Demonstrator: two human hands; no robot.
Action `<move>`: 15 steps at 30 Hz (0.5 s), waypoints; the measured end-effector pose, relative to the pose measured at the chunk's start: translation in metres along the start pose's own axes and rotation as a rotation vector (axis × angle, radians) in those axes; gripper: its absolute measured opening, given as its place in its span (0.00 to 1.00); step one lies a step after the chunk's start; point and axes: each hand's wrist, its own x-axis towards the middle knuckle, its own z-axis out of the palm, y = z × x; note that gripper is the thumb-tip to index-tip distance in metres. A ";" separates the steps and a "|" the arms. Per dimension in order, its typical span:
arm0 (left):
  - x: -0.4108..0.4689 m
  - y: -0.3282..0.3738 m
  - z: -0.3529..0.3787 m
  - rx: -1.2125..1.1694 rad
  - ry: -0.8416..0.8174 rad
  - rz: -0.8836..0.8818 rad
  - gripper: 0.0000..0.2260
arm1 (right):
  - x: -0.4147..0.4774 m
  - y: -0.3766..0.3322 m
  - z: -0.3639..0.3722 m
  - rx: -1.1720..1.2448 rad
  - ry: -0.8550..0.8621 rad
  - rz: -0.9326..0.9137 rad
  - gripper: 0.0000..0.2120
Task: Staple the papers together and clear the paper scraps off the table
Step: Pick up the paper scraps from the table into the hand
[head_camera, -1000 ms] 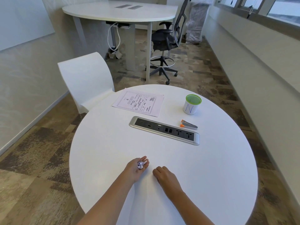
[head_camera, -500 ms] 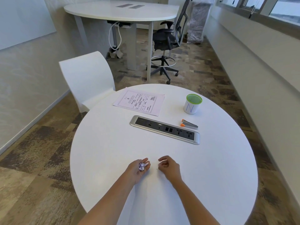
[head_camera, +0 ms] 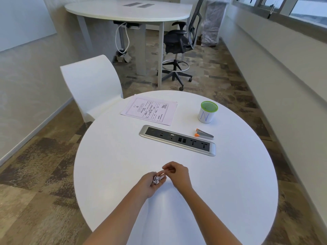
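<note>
My left hand point(head_camera: 147, 185) rests palm up on the round white table point(head_camera: 115, 156), cupped around crumpled paper scraps point(head_camera: 157, 179). My right hand point(head_camera: 177, 175) is beside it, fingertips pinched together right over the left palm; whether they hold a scrap is too small to tell. The printed papers point(head_camera: 150, 110) lie flat at the table's far side. A grey and orange stapler point(head_camera: 204, 134) lies at the far right, apart from both hands.
A power socket strip point(head_camera: 177, 140) is set into the table's middle. A white cup with a green rim point(head_camera: 208, 112) stands beyond the stapler. A white chair point(head_camera: 92, 85) stands at the table's far left. A second table and a black office chair are farther back.
My right hand lifted off the table and moved left until its pinched fingertips reached the left palm. The left hand kept the scraps and barely moved.
</note>
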 end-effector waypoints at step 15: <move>0.005 0.005 -0.006 -0.036 -0.009 0.045 0.15 | -0.034 0.077 -0.003 -0.710 -0.164 -0.426 0.04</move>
